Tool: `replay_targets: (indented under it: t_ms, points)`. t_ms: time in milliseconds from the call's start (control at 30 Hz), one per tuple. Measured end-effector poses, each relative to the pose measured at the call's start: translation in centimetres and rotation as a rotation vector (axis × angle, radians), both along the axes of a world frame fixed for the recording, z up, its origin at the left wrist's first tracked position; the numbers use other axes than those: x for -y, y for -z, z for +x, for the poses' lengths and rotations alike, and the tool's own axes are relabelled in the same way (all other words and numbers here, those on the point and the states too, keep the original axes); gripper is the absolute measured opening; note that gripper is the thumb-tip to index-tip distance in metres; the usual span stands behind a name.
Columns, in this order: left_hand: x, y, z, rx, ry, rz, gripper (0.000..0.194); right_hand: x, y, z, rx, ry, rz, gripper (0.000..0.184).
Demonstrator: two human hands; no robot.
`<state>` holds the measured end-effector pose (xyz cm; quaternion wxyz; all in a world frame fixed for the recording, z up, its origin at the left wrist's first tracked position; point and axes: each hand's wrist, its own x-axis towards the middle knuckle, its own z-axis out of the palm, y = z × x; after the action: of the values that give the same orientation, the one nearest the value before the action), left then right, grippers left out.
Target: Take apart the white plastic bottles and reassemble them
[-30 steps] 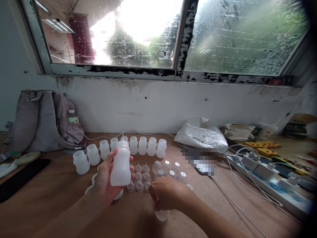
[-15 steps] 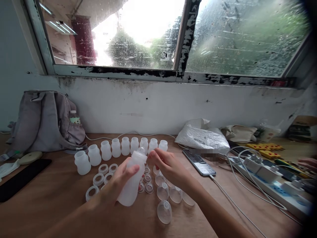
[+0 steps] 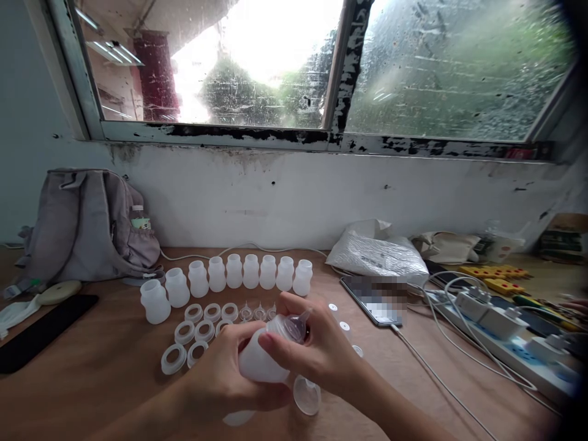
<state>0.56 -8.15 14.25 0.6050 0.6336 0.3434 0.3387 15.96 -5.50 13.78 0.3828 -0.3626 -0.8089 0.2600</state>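
Observation:
My left hand (image 3: pixel 215 361) is wrapped round the body of a frosted white baby bottle (image 3: pixel 263 362), which is tilted with its top to the upper right. A clear teat (image 3: pixel 297 327) shows at its top. My right hand (image 3: pixel 328 349) closes round that top end, thumb on the bottle's neck and fingers behind the teat. Left of the hands lie several translucent collar rings (image 3: pixel 184 332). Clear teats (image 3: pixel 246 313) stand beyond them. A clear domed cap (image 3: pixel 307 395) lies below my right hand, which hides other parts. A pale edge shows under my left hand, unclear what.
Several frosted bottles (image 3: pixel 198 279) stand in a row toward the wall. Small white discs (image 3: pixel 344 327) lie right of my hand. Farther right are a phone (image 3: pixel 372 301) on its cable, a silver bag (image 3: pixel 376 260) and a power strip (image 3: pixel 500 337). A grey backpack (image 3: pixel 87 226) sits left.
My right hand has come down and closed round the bottle's top. The bottle has tipped further to the right and moved lower, uncovering more rings and the teats behind.

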Motion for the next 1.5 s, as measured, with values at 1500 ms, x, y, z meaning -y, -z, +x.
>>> replay_targets:
  t_ms: [1500]
  points:
    - [-1.0,-1.5,-1.9,-0.517,-0.078,0.152,0.032,-2.4,-1.8,3.6,0.038,-0.09,-0.163,0.012]
